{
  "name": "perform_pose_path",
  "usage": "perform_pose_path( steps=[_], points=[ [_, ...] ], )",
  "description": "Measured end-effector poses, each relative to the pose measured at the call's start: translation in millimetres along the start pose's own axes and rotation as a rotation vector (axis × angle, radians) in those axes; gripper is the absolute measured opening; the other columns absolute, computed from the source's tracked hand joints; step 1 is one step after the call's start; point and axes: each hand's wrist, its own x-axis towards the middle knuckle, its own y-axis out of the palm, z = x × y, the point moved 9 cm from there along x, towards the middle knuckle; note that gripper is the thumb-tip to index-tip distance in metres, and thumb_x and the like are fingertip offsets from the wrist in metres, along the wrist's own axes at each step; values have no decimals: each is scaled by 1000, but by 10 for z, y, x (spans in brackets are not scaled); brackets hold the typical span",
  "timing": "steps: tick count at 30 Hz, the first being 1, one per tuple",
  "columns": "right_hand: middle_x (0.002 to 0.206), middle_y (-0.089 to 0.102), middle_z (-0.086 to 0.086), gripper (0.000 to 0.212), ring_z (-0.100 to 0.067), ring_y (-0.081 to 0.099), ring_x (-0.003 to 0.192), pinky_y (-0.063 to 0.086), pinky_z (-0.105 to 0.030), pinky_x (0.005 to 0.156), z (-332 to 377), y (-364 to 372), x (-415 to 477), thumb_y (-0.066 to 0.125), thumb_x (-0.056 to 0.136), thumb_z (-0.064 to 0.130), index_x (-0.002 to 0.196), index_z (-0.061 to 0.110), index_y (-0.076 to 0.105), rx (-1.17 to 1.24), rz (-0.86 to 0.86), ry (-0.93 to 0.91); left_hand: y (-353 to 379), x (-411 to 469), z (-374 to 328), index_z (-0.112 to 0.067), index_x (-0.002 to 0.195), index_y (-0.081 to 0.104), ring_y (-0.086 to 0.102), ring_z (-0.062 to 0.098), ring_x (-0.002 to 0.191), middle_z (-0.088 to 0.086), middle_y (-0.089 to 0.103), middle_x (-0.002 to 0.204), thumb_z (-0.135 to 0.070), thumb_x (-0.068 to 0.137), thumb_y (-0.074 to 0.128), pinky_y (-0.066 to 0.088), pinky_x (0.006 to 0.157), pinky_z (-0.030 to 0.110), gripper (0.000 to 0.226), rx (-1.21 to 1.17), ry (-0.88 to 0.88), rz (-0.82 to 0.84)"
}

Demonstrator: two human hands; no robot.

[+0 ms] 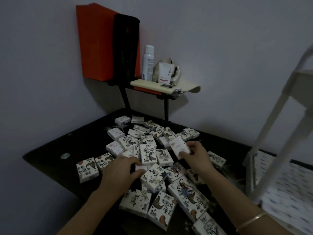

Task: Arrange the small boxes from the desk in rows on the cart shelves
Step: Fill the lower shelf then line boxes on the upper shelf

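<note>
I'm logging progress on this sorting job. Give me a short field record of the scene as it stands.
desk: dark, small boxes scattered over it
left hand: grips a pile box
right hand: holds a lifted box above the pile
cart: at right, shelved boxes in rows
back shelf: spray can, tube, phone

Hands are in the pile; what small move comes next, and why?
Probably the right hand carries its white box to the cart at right: that box is tilted up off the pile, while the left hand pinches another box down in it.
</note>
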Motion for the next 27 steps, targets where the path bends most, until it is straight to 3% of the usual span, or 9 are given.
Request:
perform_pose_path(
  steps=[4,7,11,14,18,22,24,27],
  points=[
    [105,67,-6,35,-24,67,88,58,-39,79,78,-99,-128,67,88,16,121,20,56,147,76,-10,32,14,12,-32,98,57,61,7,78,-10,64,85,-51,83,68,53,71,31,27,-41,-90,44],
    [108,66,-4,30,-15,66,81,52,-27,68,179,-196,-238,61,92,14,120,25,59,171,84,-54,50,9,13,-27,110,51,60,10,82,-7,62,98,-42,80,75,52,74,32,41,-122,-148,79],
    [112,65,-2,29,-15,69,84,54,-24,67,288,-330,-392,59,93,11,117,27,60,219,92,-89,-42,-56,55,-23,123,58,56,12,84,-3,55,99,-43,74,80,45,69,29,58,-99,-190,47],
    [110,64,-2,29,-15,68,82,54,-23,63,353,-425,-517,60,92,8,118,19,59,228,100,-90,-153,-143,78,-25,118,62,57,13,93,-3,55,104,-38,74,81,46,77,29,50,-134,-200,6],
    [105,61,-4,25,-16,65,78,51,-21,56,444,-569,-665,60,90,8,113,18,54,194,78,-101,-272,-238,169,-24,112,58,56,11,95,-8,56,103,-27,79,78,44,74,26,38,-221,-254,4],
    [110,60,-9,31,-24,65,82,58,-33,63,535,-679,-794,62,87,4,110,23,53,206,68,-134,-272,-320,254,-32,98,57,61,12,97,-6,61,107,-19,79,78,50,75,27,31,-385,-305,56],
    [111,60,-6,40,-24,68,85,60,-39,71,596,-722,-872,62,86,2,115,29,52,215,87,-171,-242,-379,279,-30,93,59,67,20,89,5,66,106,-8,80,75,58,71,34,31,-583,-350,75],
    [107,62,-3,56,-15,68,83,59,-33,75,712,-792,-1029,60,87,2,130,35,47,151,130,-252,-237,-468,228,-22,100,63,67,26,88,15,61,112,0,83,70,61,63,33,28,-805,-400,112]
  ],
)
